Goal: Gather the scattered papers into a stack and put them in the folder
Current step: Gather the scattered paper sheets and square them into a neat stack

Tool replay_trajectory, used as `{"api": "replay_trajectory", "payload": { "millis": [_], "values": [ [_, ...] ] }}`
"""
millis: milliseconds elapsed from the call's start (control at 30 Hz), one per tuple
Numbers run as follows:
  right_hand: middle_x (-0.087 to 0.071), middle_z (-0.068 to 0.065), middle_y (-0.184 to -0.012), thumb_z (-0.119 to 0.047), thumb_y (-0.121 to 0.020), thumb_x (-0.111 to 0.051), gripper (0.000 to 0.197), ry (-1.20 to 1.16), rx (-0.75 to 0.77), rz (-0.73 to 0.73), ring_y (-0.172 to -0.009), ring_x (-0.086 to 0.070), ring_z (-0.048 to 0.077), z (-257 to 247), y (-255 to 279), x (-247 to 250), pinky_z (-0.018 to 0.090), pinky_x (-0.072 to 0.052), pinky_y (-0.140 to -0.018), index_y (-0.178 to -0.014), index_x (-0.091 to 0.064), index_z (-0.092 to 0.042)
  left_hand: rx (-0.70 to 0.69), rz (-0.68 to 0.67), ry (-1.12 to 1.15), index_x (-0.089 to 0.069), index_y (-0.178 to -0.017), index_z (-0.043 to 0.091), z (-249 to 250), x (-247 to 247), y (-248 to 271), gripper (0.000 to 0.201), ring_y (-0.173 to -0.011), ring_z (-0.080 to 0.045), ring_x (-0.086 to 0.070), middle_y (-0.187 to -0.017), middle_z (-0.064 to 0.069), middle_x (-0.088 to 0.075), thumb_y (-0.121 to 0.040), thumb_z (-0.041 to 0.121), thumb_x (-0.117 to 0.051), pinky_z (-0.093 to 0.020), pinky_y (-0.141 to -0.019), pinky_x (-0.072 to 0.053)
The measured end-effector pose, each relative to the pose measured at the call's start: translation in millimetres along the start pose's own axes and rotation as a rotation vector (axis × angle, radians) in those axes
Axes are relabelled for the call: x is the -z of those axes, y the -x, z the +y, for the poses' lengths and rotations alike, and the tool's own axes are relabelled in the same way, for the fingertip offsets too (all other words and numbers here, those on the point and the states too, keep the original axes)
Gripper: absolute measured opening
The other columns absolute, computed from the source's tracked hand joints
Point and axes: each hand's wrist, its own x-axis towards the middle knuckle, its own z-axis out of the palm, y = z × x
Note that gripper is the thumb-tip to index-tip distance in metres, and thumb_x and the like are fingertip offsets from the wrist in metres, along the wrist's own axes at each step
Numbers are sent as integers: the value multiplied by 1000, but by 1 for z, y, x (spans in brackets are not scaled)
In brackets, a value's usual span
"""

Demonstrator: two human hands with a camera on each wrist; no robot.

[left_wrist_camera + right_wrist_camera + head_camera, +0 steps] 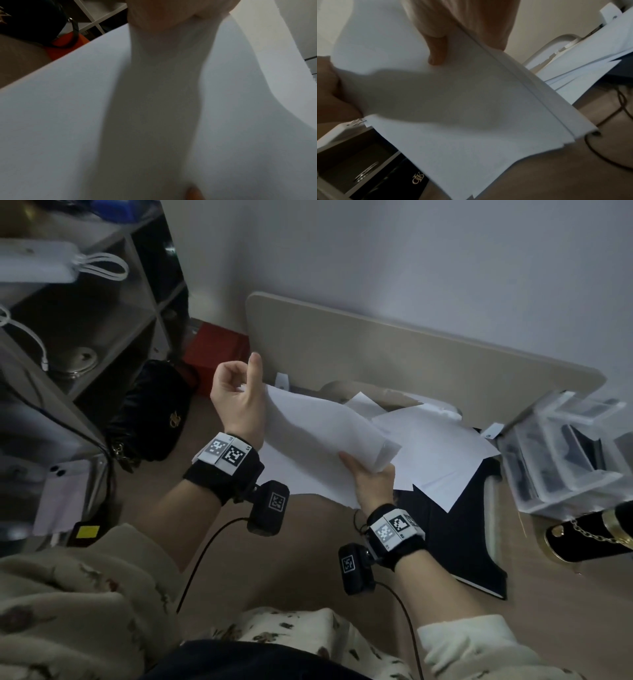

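I hold a thick stack of white papers (318, 433) up over the desk, bent into a curve. My right hand (373, 477) grips its near right edge; a finger (436, 51) presses on the top sheet (453, 121). At the stack's far left corner is my left hand (239, 392), fingers curled and thumb upright. The paper (68, 108) lies against it, and any pinch is hidden. More loose sheets (438, 446) are spread on the desk. They partly cover a black folder (455, 542) lying flat beneath them.
A clear plastic organiser (565, 453) and a black pouch with a gold chain (589, 539) sit at the right. A beige board (376, 350) leans on the wall behind. To the left are a black handbag (154, 412), a red box (212, 354) and shelving (85, 302).
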Motion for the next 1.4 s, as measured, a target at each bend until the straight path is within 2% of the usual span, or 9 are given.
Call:
{"api": "replay_trajectory", "payload": {
  "millis": [133, 267, 433, 667, 800, 1067, 1167, 1267, 1400],
  "values": [
    [-69, -7, -84, -6, -76, -77, 21, -13, 2, 5, -81, -67, 9, 4, -5, 0, 29, -55, -81, -80, -66, -22, -27, -85, 16, -53, -78, 21, -6, 5, 1, 14, -72, -4, -51, -77, 4, -53, -89, 29, -56, -16, -71, -41],
    [-70, -5, -90, -5, -76, -77, 24, 5, 37, -30, -85, -67, 10, 3, -12, 6, 22, -55, -78, -88, -66, -22, -46, -451, -118, -53, -102, 25, -19, 25, -13, 33, -86, -9, -55, -98, -3, -56, -76, 45, -50, -20, -78, -44],
    [-70, -4, -89, -2, -75, -77, 26, -18, 27, -47, -76, -67, 1, 0, -17, 6, 16, -53, -67, -89, -66, -20, 321, -754, -323, -68, -106, 12, -47, 45, -4, 45, -94, -13, -69, -102, -3, -72, -65, 17, -86, -38, -87, -56],
    [-69, 10, -71, -11, -81, -74, 9, -37, 9, 52, -66, -64, 24, -3, -15, -6, 20, -49, -64, -79, -67, -5, 277, -572, -336, -71, -77, 17, -56, 35, 15, 14, -72, 0, -68, -84, 6, -71, -71, 10, -82, -31, -75, -58],
    [-68, -12, -78, -14, -87, -67, 10, -41, 60, 57, -73, -66, 0, -8, -10, -15, 11, -49, -65, -81, -65, -22, 287, -451, -240, -70, -73, 17, -54, 25, 31, 13, -65, 2, -66, -68, 13, -71, -75, 7, -78, -23, -66, -56],
    [-70, 3, -102, -17, -81, -71, 28, -139, 226, 56, -100, -66, 21, -35, -5, -6, 36, -52, -92, -108, -65, -11, 170, -425, -94, -62, -98, 28, -32, 26, 28, 40, -86, -7, -66, -96, 5, -67, -63, 36, -81, -26, -74, -56],
    [-67, -12, -104, -35, -76, -67, 34, -172, 343, 161, -109, -59, 12, -56, -5, -11, 33, -43, -102, -107, -62, -21, 18, -356, -87, -61, -97, 34, -13, 15, 27, 30, -91, -3, -60, -97, 10, -62, -70, 44, -68, -24, -84, -50],
    [-67, -18, -87, -27, -83, -63, 25, -247, 367, 236, -88, -58, -10, -69, -6, -18, 11, -43, -84, -102, -63, -10, 21, -249, -52, -63, -89, 24, -3, 2, 30, 25, -81, 5, -57, -88, 14, -61, -73, 43, -65, -18, -80, -47],
    [-51, -8, -64, -18, -88, -63, 5, -293, 305, 313, -58, -48, -4, -71, -10, -25, 6, -39, -64, -84, -63, -15, 59, -174, -71, -64, -80, 26, -2, -2, 29, 8, -79, -4, -59, -81, 15, -62, -81, 30, -71, -36, -83, -52]
  ]
}}
